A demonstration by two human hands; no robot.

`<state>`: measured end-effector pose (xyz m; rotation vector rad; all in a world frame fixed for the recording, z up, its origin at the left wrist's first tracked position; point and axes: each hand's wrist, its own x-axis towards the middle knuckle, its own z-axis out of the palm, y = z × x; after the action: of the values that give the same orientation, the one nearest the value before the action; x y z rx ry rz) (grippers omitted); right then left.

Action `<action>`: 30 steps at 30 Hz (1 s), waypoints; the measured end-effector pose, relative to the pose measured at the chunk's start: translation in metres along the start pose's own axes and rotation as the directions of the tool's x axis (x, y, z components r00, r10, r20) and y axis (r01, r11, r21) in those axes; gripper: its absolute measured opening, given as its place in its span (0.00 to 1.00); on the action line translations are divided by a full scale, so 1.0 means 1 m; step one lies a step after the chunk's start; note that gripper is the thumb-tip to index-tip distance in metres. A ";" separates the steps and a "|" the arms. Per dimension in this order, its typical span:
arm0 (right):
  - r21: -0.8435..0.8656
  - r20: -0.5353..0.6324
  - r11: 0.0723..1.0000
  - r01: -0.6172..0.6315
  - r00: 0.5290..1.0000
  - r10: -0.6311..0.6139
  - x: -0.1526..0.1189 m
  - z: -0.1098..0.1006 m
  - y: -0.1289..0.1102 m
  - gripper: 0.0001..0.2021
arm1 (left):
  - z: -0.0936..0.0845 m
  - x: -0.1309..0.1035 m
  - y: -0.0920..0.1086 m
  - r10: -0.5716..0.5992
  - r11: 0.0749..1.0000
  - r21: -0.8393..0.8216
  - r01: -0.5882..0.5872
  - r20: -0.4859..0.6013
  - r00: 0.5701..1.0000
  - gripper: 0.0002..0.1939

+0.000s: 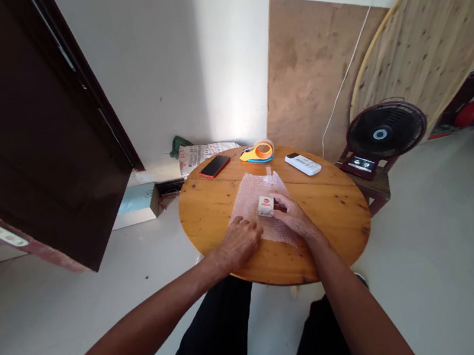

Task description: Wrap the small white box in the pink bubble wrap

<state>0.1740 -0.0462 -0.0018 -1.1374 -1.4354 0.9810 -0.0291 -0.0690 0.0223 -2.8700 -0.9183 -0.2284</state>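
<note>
A sheet of bubble wrap lies on the round wooden table. Near its middle sits a small white box with red print. My right hand is at the box's right side, thumb and fingers curved around it. To the left of the box, my left hand rests on the wrap's lower left edge, its fingers curled down; whatever its fingertips pinch is too small to make out.
On the table's far side are a red-edged phone, an orange tape dispenser and a white remote-like device. A black fan stands right of the table. Boards lean on the wall behind.
</note>
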 end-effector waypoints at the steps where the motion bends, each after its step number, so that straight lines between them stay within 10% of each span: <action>1: 0.000 0.004 1.000 0.006 1.000 -0.006 0.000 0.000 0.000 0.23 | 0.001 0.000 0.000 0.001 1.000 0.001 -0.001 0.005 1.000 0.09; 16: 0.207 -0.152 0.975 -0.074 0.982 0.107 -0.001 -0.018 -0.011 0.27 | -0.027 0.048 -0.023 -0.389 0.856 -0.413 0.312 -0.115 0.914 0.09; 23: 0.133 -0.147 0.986 -0.096 0.982 0.116 -0.003 -0.020 -0.017 0.26 | -0.014 0.081 -0.040 -0.548 0.723 -0.481 0.496 0.039 0.835 0.09; 30: 0.100 -0.232 0.982 -0.158 0.956 0.177 0.000 -0.013 -0.010 0.15 | 0.009 0.086 -0.049 -0.532 0.647 -0.634 0.423 0.023 0.847 0.07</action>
<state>0.1853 -0.0484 0.0097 -1.2873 -1.1109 0.9724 0.0131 0.0207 0.0327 -2.9758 -1.8651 -0.9861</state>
